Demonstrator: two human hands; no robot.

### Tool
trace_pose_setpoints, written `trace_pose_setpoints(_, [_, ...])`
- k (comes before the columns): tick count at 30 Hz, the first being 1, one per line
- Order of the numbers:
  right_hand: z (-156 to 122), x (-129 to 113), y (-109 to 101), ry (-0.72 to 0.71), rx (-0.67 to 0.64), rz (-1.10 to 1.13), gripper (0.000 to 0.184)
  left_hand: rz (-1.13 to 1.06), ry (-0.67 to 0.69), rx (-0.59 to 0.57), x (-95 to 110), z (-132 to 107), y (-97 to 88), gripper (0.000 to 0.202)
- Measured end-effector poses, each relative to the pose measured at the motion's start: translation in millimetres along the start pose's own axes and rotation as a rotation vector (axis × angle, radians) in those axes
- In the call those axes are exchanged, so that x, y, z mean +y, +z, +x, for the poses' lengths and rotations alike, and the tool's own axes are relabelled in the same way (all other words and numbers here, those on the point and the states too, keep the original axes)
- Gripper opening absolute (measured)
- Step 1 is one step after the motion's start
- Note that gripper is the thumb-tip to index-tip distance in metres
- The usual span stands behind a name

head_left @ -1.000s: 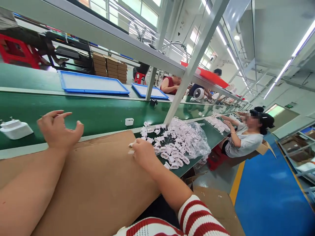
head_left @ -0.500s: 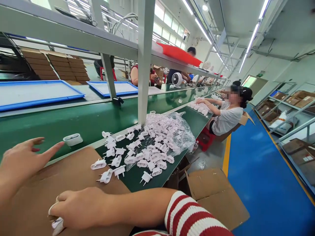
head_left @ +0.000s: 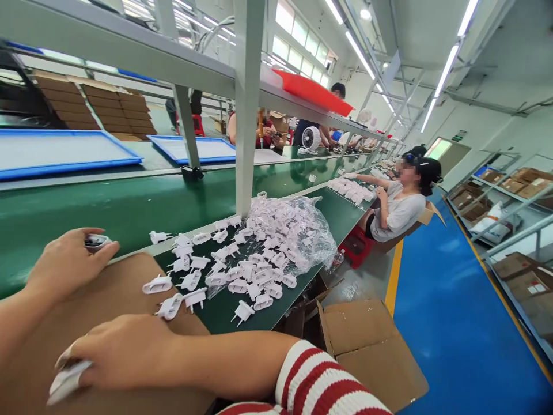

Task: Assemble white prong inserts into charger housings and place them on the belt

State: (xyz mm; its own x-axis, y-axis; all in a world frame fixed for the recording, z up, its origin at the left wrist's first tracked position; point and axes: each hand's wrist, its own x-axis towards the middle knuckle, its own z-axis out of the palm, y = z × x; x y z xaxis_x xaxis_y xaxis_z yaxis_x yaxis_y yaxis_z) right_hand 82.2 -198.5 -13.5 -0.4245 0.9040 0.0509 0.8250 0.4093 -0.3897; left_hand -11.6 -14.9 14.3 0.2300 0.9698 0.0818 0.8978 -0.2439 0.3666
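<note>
My left hand (head_left: 69, 262) is closed around a white oval plastic shell (head_left: 97, 242) with a dark opening, at the near edge of the green conveyor belt (head_left: 129, 213). Lower down, over the brown cardboard (head_left: 129, 282), my right hand (head_left: 123, 354) grips a white plastic piece (head_left: 69, 381); motion blur and the fingers hide its exact kind. To the right of my hands lie many white two-pin plug adapters (head_left: 237, 286), some loose on the green tabletop. More of them are heaped in and around a clear plastic bag (head_left: 317, 242).
A grey post (head_left: 246, 115) rises beside the heap and carries a shelf. Blue-rimmed trays (head_left: 190, 151) stand beyond the belt. An open cardboard box (head_left: 371, 340) is below the table at right. A co-worker (head_left: 401, 202) sits further along the bench.
My left hand has closed on the white oval shell that stood on the belt. My right hand has shifted left with its white piece. The view has turned slightly.
</note>
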Motion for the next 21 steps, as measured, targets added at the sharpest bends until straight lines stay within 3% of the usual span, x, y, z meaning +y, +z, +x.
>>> trace_pose_setpoints(2, [-5.3, 3.1, -4.7, 0.010, 0.101, 0.050, 0.020, -0.057, 0.082, 0.032, -19.9, -18.9, -4.6, 0.059])
trace_pose_setpoints(4, [-8.3, 8.2, -7.2, 0.112, 0.182, 0.132, 0.027, -0.129, 0.171, 0.009, -40.7, -47.4, -10.0, 0.061])
trace_pose_setpoints(7, [-1.5, 17.1, -5.0, 0.235, 0.331, 0.279, 0.029, -0.195, 0.255, -0.109, -65.1, -96.6, -17.9, 0.064])
trace_pose_setpoints(10, [8.3, 18.8, 1.0, 0.310, 0.479, 0.664, 0.028, -0.227, 0.294, -0.231, -76.7, -140.2, -22.5, 0.066])
trace_pose_setpoints(13, [7.3, 13.2, 2.6, 0.358, 0.443, 1.018, 0.041, -0.309, 0.310, -0.322, -80.4, -173.6, -18.2, 0.074])
trace_pose_setpoints(17, [0.2, 5.2, 0.1, 0.337, 0.297, 1.159, 0.049, -0.448, 0.177, -0.142, -82.5, -199.1, 0.5, 0.095])
trace_pose_setpoints(19, [-0.6, 3.1, 0.4, 0.322, 0.256, 1.176, 0.051, -0.517, 0.086, -0.080, -83.3, -203.6, 8.2, 0.089])
trace_pose_setpoints(21, [-0.3, 2.0, 1.4, 0.310, 0.243, 1.168, 0.051, -0.581, 0.100, -0.102, -84.2, -204.5, 11.0, 0.071])
